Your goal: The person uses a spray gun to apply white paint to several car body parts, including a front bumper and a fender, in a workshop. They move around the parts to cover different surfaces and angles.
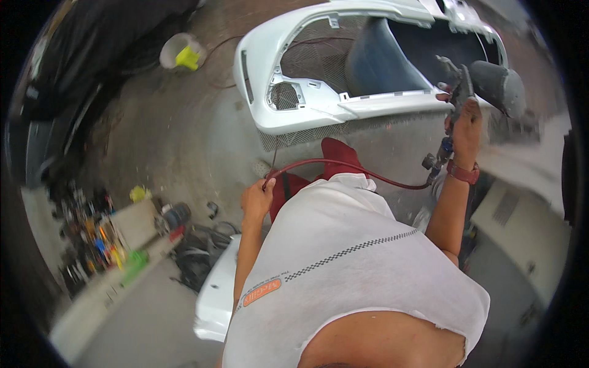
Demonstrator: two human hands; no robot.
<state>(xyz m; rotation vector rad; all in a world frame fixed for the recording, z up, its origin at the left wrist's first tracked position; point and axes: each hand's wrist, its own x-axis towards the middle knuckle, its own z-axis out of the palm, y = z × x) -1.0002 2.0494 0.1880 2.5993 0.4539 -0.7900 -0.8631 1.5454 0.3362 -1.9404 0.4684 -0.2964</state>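
Observation:
My right hand [467,126] is wrapped round the grip of a paint spray gun [455,83], raised at the right near a car bumper. A dark grey cup [497,88] is joined to the gun, and a blue fitting sits below its handle. From that fitting a red air hose [343,162] curves across my front to the left. There my left hand [256,199] has its fingers closed round the hose. The white bumper [319,113], with large openings and clip tabs, stands ahead of me; the gun is beside its right end.
A white bucket [178,50] with something yellow on it stands at far left, near a black-draped shape [98,55]. A bench [92,294] with tools and bottles lies at lower left. Another white panel [218,294] is by my left arm. Beige cabinet [512,214] at right.

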